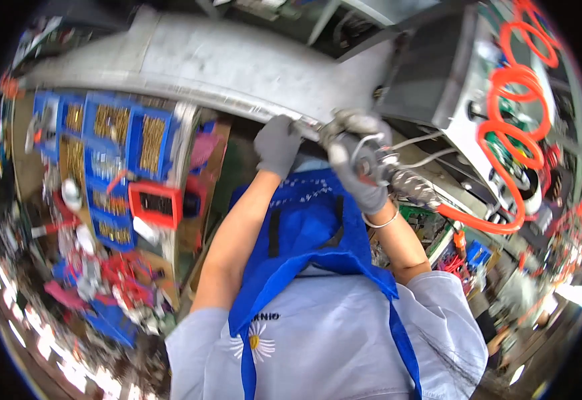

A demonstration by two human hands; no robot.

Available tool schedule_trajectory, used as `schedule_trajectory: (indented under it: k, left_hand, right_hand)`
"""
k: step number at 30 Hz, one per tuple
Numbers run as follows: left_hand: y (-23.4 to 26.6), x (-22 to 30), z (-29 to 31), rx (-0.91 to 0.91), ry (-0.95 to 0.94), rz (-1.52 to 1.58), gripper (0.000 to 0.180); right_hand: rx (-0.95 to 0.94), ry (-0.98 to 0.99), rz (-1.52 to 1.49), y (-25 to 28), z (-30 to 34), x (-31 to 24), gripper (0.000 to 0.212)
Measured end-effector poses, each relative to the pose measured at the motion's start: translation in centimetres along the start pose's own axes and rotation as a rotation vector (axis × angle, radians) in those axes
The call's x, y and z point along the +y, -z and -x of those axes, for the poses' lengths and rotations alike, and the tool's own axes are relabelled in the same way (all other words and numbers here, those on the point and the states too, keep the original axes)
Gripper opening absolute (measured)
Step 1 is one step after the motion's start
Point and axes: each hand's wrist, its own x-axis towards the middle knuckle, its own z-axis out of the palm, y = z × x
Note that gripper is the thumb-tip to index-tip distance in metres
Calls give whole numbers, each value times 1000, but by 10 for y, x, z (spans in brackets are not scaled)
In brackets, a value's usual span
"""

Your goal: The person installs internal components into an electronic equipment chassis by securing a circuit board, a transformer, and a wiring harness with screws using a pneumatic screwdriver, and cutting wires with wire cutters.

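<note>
My right hand (354, 143), in a grey glove, is wrapped round a metal air tool (369, 162). The tool's narrow front end points left along the near edge of the workbench (231, 60). From its rear fitting an orange-red air hose (481, 225) leads off to the right. My left hand (279, 143), gloved as well, is closed at the bench edge, close to the tool's front end. Whatever its fingers grip is hidden by the glove. Both hands are in front of my blue apron (304, 227).
Blue bins (131, 153) of small brass-coloured parts stand at the left, beside a red tray (155, 204) of dark pieces. A dark-sided machine (417, 73) occupies the bench's right end. The hose's coils (517, 87) hang at the far right.
</note>
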Motion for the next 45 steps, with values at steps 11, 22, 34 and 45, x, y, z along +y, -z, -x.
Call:
schedule_trajectory:
  k: [11, 22, 34, 45]
  left_hand:
    - [2, -14, -12, -90, 222, 754, 19]
    - [38, 82, 19, -664, 304, 1032, 23]
    - [2, 100, 76, -1250, 8, 872, 20]
    - [-57, 211, 110, -1474, 169, 789, 26]
  right_hand:
    - [80, 22, 93, 62, 35, -55, 30]
    - [304, 73, 303, 121, 94, -88, 42]
    - [443, -156, 567, 107, 183, -149, 38]
    - [778, -46, 718, 185, 247, -160, 37]
